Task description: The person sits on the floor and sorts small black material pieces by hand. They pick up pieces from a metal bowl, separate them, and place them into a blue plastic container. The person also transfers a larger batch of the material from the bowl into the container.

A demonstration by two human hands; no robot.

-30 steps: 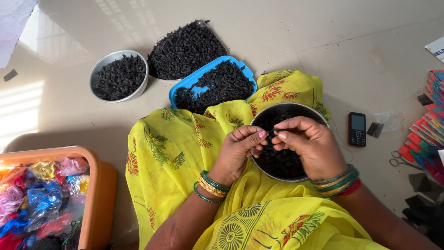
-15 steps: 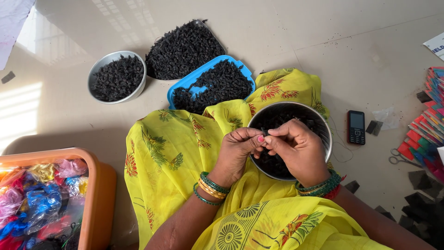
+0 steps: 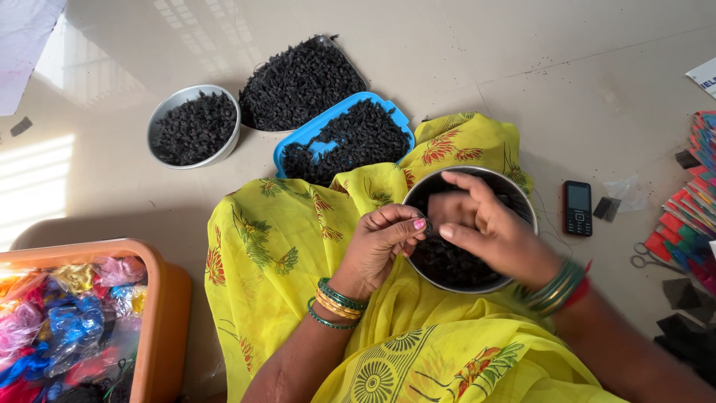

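A round metal bowl (image 3: 514, 195) filled with small black pieces (image 3: 447, 261) is seen resting on the lap, on a yellow flowered cloth (image 3: 276, 246). The left hand (image 3: 380, 246) is held at the bowl's left rim with thumb and fingertips pinched together on one small black piece (image 3: 426, 224). The right hand (image 3: 488, 231) is spread above the bowl, fingers loosely extended over the contents; it is blurred, so whether anything is gripped in it cannot be told. Beyond the lap, on the floor, a blue tray (image 3: 294, 145), a second metal bowl (image 3: 158, 119) and a heaped pile (image 3: 298, 86) of the same black pieces are set close together. A black phone (image 3: 577, 207) is laid to the right, and an orange tub (image 3: 168, 313) of coloured wrappers stands at lower left
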